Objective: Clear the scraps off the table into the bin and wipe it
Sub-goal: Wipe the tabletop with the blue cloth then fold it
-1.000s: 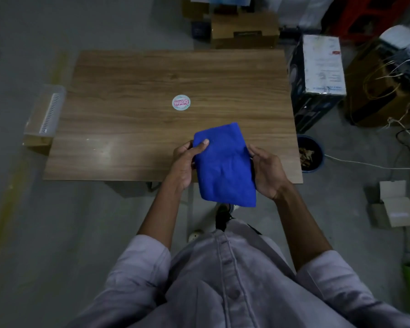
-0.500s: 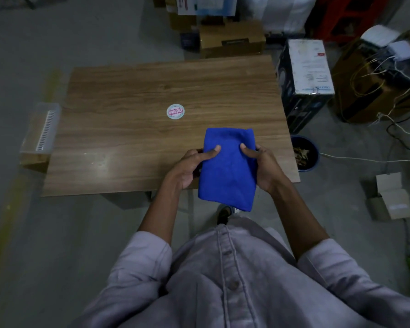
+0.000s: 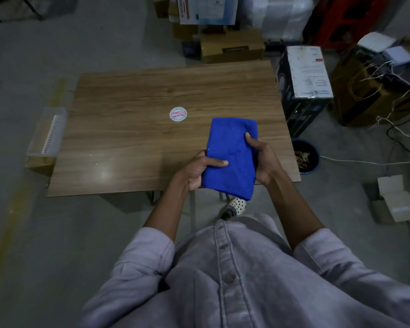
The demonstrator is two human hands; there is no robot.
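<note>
The floor (image 3: pixel 57 233) is grey concrete under dim light, with a faded yellow stripe (image 3: pixel 10 221) running along its left part. At the far side stand cardboard boxes (image 3: pixel 232 47), white wrapped packages (image 3: pixel 287 15) and a red plastic crate (image 3: pixel 341 17). On the right a tall dark box (image 3: pixel 305 74) with a white label stands upright, a brown box (image 3: pixel 374 91) carries tangled wires, and a small open carton (image 3: pixel 395 202) sits near a white cable (image 3: pixel 365 163).
</note>
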